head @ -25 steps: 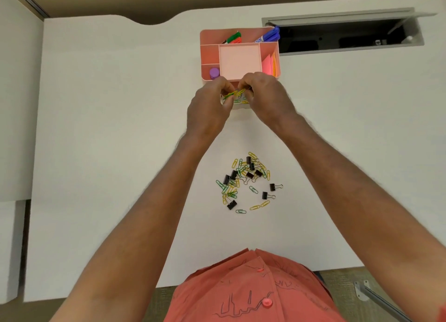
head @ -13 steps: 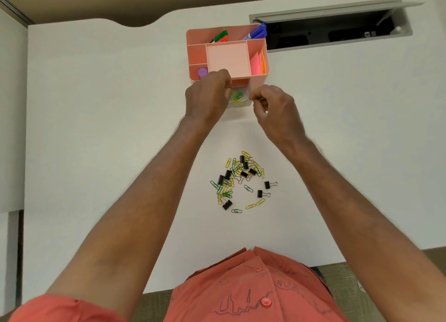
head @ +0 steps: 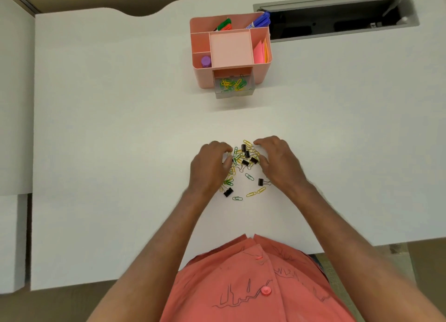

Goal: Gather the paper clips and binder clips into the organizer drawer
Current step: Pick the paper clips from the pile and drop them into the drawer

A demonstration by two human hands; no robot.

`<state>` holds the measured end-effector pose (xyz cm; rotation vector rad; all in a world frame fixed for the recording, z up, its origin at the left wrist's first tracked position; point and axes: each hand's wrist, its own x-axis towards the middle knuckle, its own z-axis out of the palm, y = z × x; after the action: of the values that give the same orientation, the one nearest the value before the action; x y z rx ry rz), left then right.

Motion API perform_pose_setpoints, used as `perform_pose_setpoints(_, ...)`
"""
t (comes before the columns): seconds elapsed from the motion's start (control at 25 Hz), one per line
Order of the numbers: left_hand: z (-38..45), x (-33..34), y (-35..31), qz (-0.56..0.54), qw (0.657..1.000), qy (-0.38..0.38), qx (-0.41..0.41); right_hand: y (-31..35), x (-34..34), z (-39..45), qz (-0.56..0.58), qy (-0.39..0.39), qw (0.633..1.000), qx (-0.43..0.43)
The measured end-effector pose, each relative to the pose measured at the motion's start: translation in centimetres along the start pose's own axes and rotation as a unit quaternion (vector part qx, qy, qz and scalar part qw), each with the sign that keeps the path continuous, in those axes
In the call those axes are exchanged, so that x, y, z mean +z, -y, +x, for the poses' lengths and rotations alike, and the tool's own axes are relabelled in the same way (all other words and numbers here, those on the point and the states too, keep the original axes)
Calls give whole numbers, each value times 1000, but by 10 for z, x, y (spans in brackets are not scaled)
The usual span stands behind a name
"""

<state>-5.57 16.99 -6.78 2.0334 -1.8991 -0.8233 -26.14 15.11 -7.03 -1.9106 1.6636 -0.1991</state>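
Both hands are down on the white worktop [head: 96, 128], flanking the loose pile of clips [head: 242, 157] near the person's edge.

Left hand [head: 209, 167]: palm down, fingers curled inward, fingertips [head: 226, 163] touching the left edge of the pile. Partly closed, like a rake. Cannot tell if it has actually pinched a clip; its own fingers hide that.

Right hand [head: 280, 163]: palm down, fingers bent and spread, cupping the right side of the pile. Half open, nothing visibly gripped.

Pile contents: yellow and green paper clips [head: 237, 158] tangled with black binder clips [head: 245, 154] between the two hands. Strays sit nearer the person: one binder clip [head: 260, 182] just beside the right wrist, another binder clip [head: 228, 192] by the left wrist, a green paper clip [head: 237, 198] and a pair of yellow clips [head: 256, 192] below them.

Pink organizer [head: 205, 78] stands at the far side of the worktop, well apart from the pile. Its clear drawer [head: 234, 94] is pulled out toward the person and holds some yellow and green paper clips [head: 232, 84]. Top compartments hold markers [head: 259, 21], a purple cap [head: 205, 61], and pink sticky notes [head: 258, 52].
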Motion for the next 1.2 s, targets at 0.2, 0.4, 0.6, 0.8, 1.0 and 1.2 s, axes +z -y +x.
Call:
perform_pose_setpoints(0.2,-5,17,-9,88,996,32,3,3,0,3,-64,60,995,-39)
perform_pose_setpoints(0.4,8,20,-17,95,994,44,-5,7,-3,-4,-33,73,996,-29)
perform_pose_setpoints(0.6,10,18,-19,90,993,72,5,13,12,-13,-61,61,993,-79)
perform_pose_setpoints(0.8,11,13,-12,68,994,90,3,2,12,-10,10,25,998,-59)
perform_pose_setpoints(1.0,13,10,-6,16,996,88,8,-20,-5,-4,120,-27,992,27)
perform_pose_setpoints(1.2,11,15,-16,16,996,85,23,-28,-9,-4,35,-56,996,54)
